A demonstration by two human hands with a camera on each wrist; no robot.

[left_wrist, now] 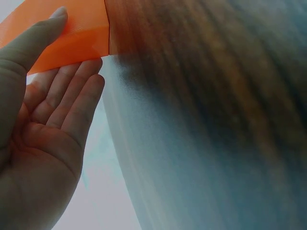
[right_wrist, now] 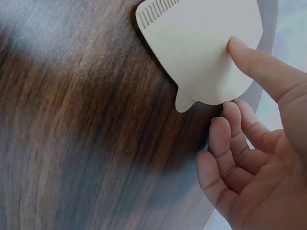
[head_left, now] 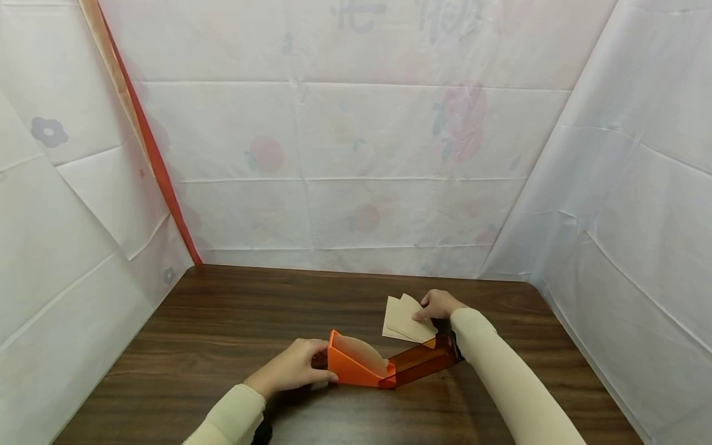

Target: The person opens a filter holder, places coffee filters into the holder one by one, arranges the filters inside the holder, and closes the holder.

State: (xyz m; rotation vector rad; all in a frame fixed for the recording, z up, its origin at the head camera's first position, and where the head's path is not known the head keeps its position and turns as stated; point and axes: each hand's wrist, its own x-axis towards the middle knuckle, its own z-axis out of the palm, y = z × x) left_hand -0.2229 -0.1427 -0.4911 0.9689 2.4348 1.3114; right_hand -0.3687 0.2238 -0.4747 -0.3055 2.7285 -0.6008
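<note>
On the dark wood table (head_left: pixel 250 309), the left hand (head_left: pixel 295 364) grips the tall end of an orange holder (head_left: pixel 349 369), and the right hand (head_left: pixel 440 304) pinches pale filter papers (head_left: pixel 408 322) near the holder's other end. The left wrist view shows the left thumb (left_wrist: pixel 41 36) pressed on one orange face, with the other fingers (left_wrist: pixel 79 103) nearly straight and their tips behind the holder's edge. In the right wrist view the right thumb (right_wrist: pixel 256 62) lies on the papers' upper face; the remaining fingers are loosely bent, and whatever touches the underside is hidden. That view also reveals a ribbed edge (right_wrist: pixel 159 10) and a small rounded tab (right_wrist: pixel 183 100), details too small to read from the head. Only the head view shows inside the holder, where more filter paper (head_left: pixel 361 353) stands, and the translucent brown-orange lid (head_left: pixel 419 363), swung open toward the right wrist.
</note>
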